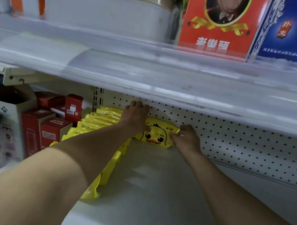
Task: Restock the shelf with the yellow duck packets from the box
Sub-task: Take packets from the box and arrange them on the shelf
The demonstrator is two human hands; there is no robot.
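At centre frame the yellow plastic packet printed with a duck face stands on edge at the back of the pale metal shelf, against the white perforated back panel; its long axis runs left to right across the frame, the duck face turned toward the camera; the left hand curls over its left end, thumb on the front; the right hand pinches its right end; neither is nearer; a row of matching yellow packets stands just left, so the coming nudge is probably leftward.
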